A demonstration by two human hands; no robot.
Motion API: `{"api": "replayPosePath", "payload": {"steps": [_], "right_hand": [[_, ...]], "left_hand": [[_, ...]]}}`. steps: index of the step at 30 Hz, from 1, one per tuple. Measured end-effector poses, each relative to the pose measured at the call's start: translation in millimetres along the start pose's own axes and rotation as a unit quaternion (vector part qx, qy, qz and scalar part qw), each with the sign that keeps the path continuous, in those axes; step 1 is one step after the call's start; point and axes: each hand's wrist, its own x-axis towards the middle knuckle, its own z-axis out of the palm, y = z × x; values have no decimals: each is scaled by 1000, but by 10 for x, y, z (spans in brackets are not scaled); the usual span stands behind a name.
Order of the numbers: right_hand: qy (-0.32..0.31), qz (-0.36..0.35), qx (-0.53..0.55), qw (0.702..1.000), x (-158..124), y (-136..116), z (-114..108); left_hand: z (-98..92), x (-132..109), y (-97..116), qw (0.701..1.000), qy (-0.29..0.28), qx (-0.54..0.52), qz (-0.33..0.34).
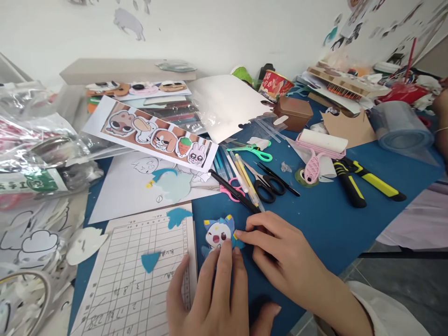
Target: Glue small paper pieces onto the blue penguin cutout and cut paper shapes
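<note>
My left hand [219,289] lies palm down with its fingers stretched out. Its fingertips press on the lower part of a blue-and-white cartoon character cutout [219,232], whose bottom they cover. My right hand [285,254] is at the cutout's right edge, thumb and index finger pinched together on a small piece with yellow and blue on it [236,234]. Fingers hide much of that piece. Left of the hands, a blue pointed cutout [150,262] and a blue wing-shaped cutout [178,216] rest on a handwritten grid sheet [115,261].
Beyond the hands lie black-handled scissors [268,186], green-handled scissors [257,150], several pens [245,179] and black tweezers [280,179]. To the right are a pink lint roller [320,144] and yellow-black pliers [367,179]. Plastic bags [38,140] crowd the left.
</note>
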Motion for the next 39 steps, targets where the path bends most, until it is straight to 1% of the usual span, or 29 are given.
{"api": "replayPosePath", "payload": {"steps": [4,10,17,23,26,29,31,34,39], "right_hand": [[5,-12,-18,1000,-14,-22,2],[11,-26,-47,998,-5,-49,4],[10,-24,-40,999,-1,-35,4],[5,-25,-41,999,19,-56,-38],[-23,-52,-61,996,52,-47,-85],[-59,-104,-97,988,89,-15,-130],[-70,-135,-114,982,108,6,-146],[-65,-160,-127,977,115,21,-151],[-56,-156,-128,978,81,19,-155]], "left_hand": [[-4,-11,8,1000,-7,-1,-1],[-5,15,7,1000,5,-7,-11],[-14,-3,38,1000,-2,-1,-27],[-10,-1,45,1000,-9,-2,-18],[-3,-26,38,1000,2,-8,-27],[-4,-57,46,999,11,-17,-42],[-8,-67,55,999,6,-16,-50],[-13,-62,56,999,-3,-15,-46],[-24,-44,42,999,-2,-26,-45]]}}
